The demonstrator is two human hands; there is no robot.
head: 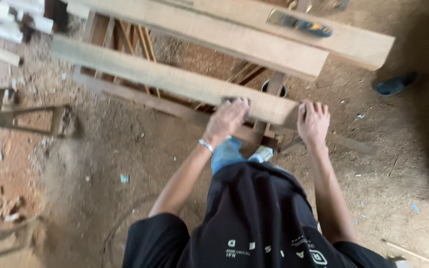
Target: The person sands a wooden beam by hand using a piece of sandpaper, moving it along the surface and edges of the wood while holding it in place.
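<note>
You are bending over the sawdust floor (100,149), gripping the near end of a long plank (175,79) with both hands, likely to steady it. Your left hand (227,118) is curling its fingers over the top edge; your right hand (314,121) is clasping the end corner. Beyond, thicker beams (254,39) are carrying a blue-handled tool (299,23)

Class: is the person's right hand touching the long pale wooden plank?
Touching: the head view shows the right hand gripping the near end of the long pale wooden plank.
</note>
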